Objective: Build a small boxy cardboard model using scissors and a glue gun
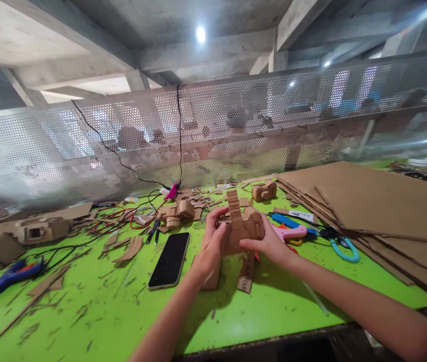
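Note:
Both hands hold a brown cardboard model [249, 226] above the green table, near the middle of the view. My left hand [210, 241] is closed on its left side, the thumb against the near face. Round its right side are the fingers of my right hand [270, 244], with the thumb on the lower front. A ridged cardboard strip [233, 205] stands up from the model's top left. Beneath the model, a printed cardboard strip [245, 275] lies on the table. A black-screened phone [169, 260] rests left of my left hand.
Cardboard sheets [383, 201] are stacked at the right. A pink glue gun [292, 232] and turquoise-handled scissors [344, 250] lie right of the hands. A blue glue gun [13, 276], cables and scraps cover the left. A perforated metal screen [141, 146] stands behind.

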